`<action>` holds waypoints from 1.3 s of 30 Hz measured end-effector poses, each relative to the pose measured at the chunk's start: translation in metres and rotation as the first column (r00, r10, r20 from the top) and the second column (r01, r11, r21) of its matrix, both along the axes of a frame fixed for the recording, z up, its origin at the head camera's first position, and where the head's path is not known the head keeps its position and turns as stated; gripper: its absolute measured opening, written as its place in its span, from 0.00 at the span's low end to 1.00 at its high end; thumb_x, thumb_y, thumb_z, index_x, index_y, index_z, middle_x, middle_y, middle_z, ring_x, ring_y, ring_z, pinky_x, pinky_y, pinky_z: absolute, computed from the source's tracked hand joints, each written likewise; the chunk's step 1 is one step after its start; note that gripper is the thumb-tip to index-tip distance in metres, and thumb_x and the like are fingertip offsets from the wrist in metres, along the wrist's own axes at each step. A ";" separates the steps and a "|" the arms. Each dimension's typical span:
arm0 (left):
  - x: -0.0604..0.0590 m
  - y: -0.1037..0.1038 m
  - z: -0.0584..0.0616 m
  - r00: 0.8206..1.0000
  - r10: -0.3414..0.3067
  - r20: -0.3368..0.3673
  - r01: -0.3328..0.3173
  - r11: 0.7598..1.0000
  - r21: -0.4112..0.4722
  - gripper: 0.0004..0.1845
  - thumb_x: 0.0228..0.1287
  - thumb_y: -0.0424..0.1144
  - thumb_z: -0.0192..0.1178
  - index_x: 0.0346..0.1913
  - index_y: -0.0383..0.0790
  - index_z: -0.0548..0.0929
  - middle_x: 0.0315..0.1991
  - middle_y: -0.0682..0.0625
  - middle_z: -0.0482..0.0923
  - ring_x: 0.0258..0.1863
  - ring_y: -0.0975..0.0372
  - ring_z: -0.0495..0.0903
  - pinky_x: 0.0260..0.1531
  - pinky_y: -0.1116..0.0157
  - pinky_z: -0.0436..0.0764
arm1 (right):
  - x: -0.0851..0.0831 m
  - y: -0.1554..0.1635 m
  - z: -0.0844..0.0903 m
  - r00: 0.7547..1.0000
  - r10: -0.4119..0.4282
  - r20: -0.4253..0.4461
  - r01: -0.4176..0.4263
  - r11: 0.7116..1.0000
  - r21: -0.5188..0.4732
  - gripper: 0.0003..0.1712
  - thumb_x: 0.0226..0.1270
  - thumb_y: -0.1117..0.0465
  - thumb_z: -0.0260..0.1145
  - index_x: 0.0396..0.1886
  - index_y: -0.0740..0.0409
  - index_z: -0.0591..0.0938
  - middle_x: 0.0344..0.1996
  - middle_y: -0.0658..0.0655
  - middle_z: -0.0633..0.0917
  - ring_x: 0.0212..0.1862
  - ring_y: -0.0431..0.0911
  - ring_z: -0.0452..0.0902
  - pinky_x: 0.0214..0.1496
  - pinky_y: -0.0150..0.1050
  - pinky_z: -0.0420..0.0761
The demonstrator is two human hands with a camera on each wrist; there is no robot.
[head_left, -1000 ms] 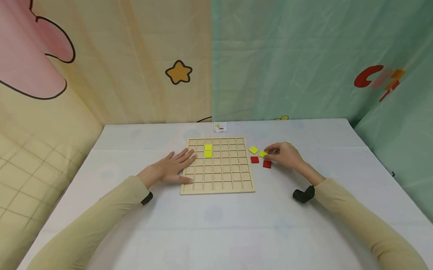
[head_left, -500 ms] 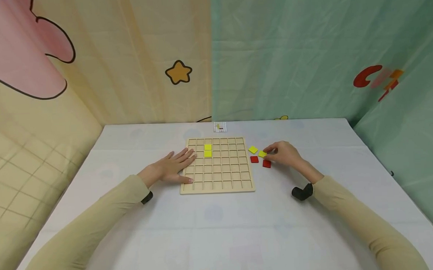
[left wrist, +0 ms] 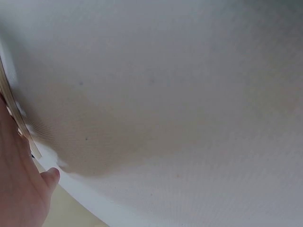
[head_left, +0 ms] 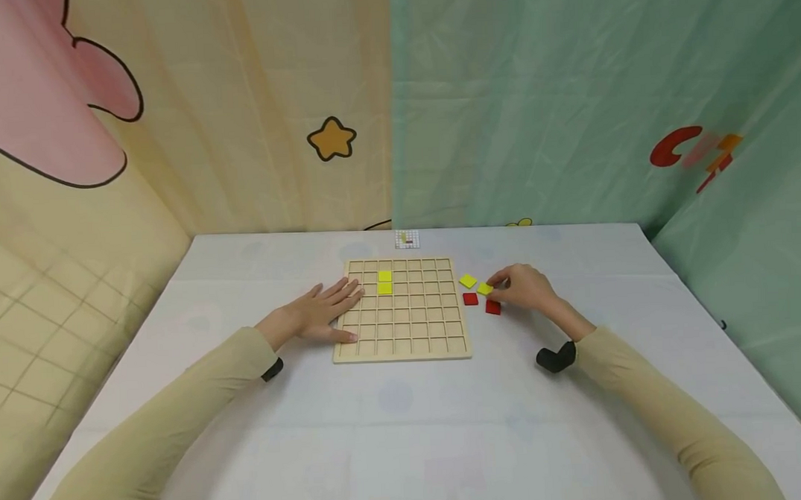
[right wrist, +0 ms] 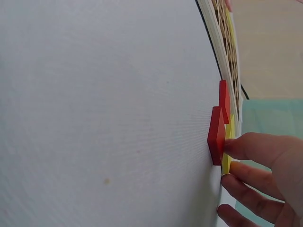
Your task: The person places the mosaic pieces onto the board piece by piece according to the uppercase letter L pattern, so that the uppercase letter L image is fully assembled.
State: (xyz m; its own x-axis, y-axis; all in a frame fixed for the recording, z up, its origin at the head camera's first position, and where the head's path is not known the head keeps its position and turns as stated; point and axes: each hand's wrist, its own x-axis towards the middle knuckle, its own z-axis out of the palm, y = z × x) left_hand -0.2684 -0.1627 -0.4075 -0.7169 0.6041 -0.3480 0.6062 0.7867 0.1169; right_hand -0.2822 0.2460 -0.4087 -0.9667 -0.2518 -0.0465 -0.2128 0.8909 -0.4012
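A wooden grid board (head_left: 404, 329) lies on the table with two yellow square tiles (head_left: 385, 283) set one above the other in its upper part. On the board's left edge rests my left hand (head_left: 316, 313), fingers spread and straight. To the right of the board, my right hand (head_left: 526, 285) pinches a yellow tile (head_left: 485, 289) between thumb and fingers, at table level. Close by lie another yellow tile (head_left: 467, 280) and two red tiles, one nearer the board (head_left: 470, 299) and one just below the fingers (head_left: 493, 307). In the right wrist view, the thumb partly hides the pinched tile (right wrist: 226, 163).
A small printed card (head_left: 407, 239) with a coloured grid pattern lies behind the board, near the table's far edge. White cloth covers the table (head_left: 395, 444). Patterned curtains (head_left: 515, 111) hang behind and at both sides.
The right wrist has shifted slightly left while its fingers stay at the yellow tile. My left hand and the tiles on the board keep their places. The head view has tilted slightly.
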 end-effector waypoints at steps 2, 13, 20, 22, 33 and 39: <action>0.000 0.000 0.000 1.000 0.002 -0.001 -0.002 1.000 0.000 0.51 0.63 0.71 0.45 0.78 0.48 0.37 0.79 0.48 0.28 0.78 0.53 0.30 0.72 0.41 0.38 | 0.001 0.000 0.000 1.000 -0.005 -0.019 0.005 1.000 0.004 0.21 0.58 0.52 0.70 0.48 0.59 0.86 0.44 0.59 0.87 0.39 0.48 0.79 0.35 0.37 0.76; 0.001 -0.001 -0.002 1.000 -0.003 -0.005 0.004 1.000 0.001 0.51 0.63 0.70 0.46 0.77 0.47 0.37 0.79 0.47 0.29 0.78 0.52 0.31 0.72 0.40 0.39 | 0.006 -0.014 0.003 0.996 -0.019 -0.089 0.015 0.999 -0.039 0.21 0.58 0.52 0.70 0.48 0.57 0.86 0.44 0.58 0.87 0.43 0.50 0.80 0.39 0.41 0.79; 0.001 -0.001 -0.003 1.000 -0.003 -0.007 0.003 1.000 -0.001 0.51 0.63 0.70 0.46 0.77 0.47 0.37 0.79 0.48 0.29 0.78 0.52 0.30 0.72 0.40 0.38 | 0.008 -0.033 0.006 0.993 -0.011 -0.120 0.004 0.998 -0.065 0.20 0.58 0.53 0.69 0.48 0.56 0.86 0.43 0.57 0.88 0.44 0.51 0.80 0.42 0.43 0.80; 0.000 -0.001 -0.003 1.000 -0.004 -0.006 0.004 1.000 0.007 0.51 0.63 0.70 0.46 0.77 0.46 0.38 0.79 0.47 0.30 0.78 0.52 0.31 0.72 0.40 0.38 | 0.007 -0.038 0.006 0.991 -0.002 -0.133 -0.008 0.997 -0.074 0.20 0.58 0.52 0.70 0.48 0.56 0.86 0.42 0.57 0.88 0.43 0.50 0.80 0.42 0.42 0.80; -0.002 -0.001 -0.004 1.000 0.005 -0.004 -0.005 1.000 -0.009 0.51 0.62 0.72 0.45 0.77 0.48 0.36 0.79 0.49 0.28 0.78 0.53 0.30 0.72 0.41 0.39 | 0.007 -0.073 0.007 0.987 0.052 -0.155 -0.072 0.989 -0.127 0.18 0.55 0.51 0.72 0.45 0.53 0.87 0.39 0.53 0.89 0.42 0.48 0.81 0.40 0.41 0.80; 0.002 0.000 0.000 1.000 0.003 -0.007 -0.003 1.000 0.008 0.51 0.63 0.69 0.47 0.78 0.46 0.39 0.79 0.47 0.30 0.78 0.51 0.31 0.72 0.39 0.39 | 0.006 -0.095 0.006 0.984 0.098 -0.148 -0.119 0.983 -0.142 0.18 0.55 0.52 0.73 0.45 0.53 0.88 0.39 0.53 0.89 0.39 0.46 0.80 0.39 0.39 0.78</action>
State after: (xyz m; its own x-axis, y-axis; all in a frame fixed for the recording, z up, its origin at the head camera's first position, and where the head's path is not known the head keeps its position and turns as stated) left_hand -0.2664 -0.1628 -0.4075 -0.7214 0.6046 -0.3377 0.6044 0.7877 0.1191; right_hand -0.2766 0.1510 -0.4027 -0.9275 -0.3493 0.1331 -0.3680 0.7915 -0.4879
